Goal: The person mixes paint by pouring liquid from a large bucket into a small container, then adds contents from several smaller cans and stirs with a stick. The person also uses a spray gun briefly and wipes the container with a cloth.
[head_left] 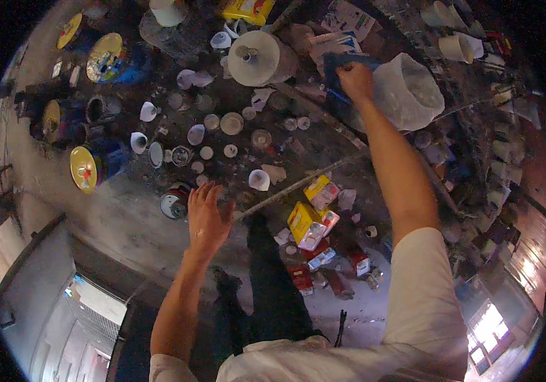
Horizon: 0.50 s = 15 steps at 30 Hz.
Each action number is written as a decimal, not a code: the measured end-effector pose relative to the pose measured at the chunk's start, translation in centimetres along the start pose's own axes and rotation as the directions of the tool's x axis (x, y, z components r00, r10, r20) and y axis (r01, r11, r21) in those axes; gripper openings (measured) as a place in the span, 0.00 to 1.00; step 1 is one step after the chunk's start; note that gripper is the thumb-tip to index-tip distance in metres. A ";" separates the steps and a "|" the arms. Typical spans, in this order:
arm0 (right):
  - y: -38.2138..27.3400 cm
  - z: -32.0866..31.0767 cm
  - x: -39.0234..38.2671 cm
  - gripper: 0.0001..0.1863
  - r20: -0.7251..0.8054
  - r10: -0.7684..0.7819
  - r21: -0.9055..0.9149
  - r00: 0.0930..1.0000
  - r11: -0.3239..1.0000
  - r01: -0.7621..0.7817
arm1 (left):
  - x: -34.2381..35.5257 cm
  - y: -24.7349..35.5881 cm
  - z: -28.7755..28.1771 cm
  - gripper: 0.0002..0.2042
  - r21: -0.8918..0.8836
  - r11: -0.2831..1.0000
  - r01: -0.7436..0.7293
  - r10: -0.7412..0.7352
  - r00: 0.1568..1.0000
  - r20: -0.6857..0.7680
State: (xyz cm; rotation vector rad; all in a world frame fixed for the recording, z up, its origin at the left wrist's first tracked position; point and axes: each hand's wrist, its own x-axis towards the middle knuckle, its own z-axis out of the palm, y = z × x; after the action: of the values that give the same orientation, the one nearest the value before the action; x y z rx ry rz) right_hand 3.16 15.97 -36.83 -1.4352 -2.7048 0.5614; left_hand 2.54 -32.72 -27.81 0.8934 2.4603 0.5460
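Note:
My right hand [356, 81] is stretched far forward with its fingers closed at a dark blue flat piece [333, 69], which looks like a sheet or the side of a bag. Just right of it stands a whitish, crumpled open sack [410, 92]. Printed papers [335, 43] lie beyond that hand. My left hand [207, 216] hovers with fingers apart and holds nothing. Close beside it, a small round can with a pale top [174, 202] sits on the floor. To the left of the blue piece is a large white tub [254, 58] with something small on its lid.
Blue drums with yellow ends [84, 169] line the left side. Several small cups and lids [231, 123] cover the middle floor. A long stick [305, 183] crosses it. Yellow boxes [305, 223] and red boxes [300, 279] lie right of my legs. A door [37, 274] is at lower left.

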 end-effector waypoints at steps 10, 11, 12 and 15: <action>2.2 1.6 1.6 0.13 0.078 -0.032 0.198 0.996 0.980 0.016 | -2.0 0.3 1.4 0.22 -0.055 0.996 0.069 -0.067 0.997 0.039; 2.6 1.2 1.7 0.12 0.142 0.037 0.275 0.989 0.958 -0.075 | -2.0 0.4 1.4 0.22 -0.046 0.998 0.048 -0.046 0.998 0.034; 2.8 0.8 1.5 0.11 0.159 0.035 0.331 0.987 0.940 -0.086 | -2.0 0.5 1.4 0.22 -0.053 0.998 0.043 -0.041 0.999 0.030; 2.9 -0.6 0.4 0.10 0.147 0.090 0.557 0.985 0.815 -0.157 | -1.8 0.8 1.4 0.22 -0.062 0.998 0.016 -0.016 1.000 -0.005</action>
State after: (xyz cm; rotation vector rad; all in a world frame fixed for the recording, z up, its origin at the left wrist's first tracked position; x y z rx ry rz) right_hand 5.32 17.92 -37.24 -1.4285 -2.2122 1.3579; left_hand 4.88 -33.03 -28.00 0.8479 2.4390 0.6168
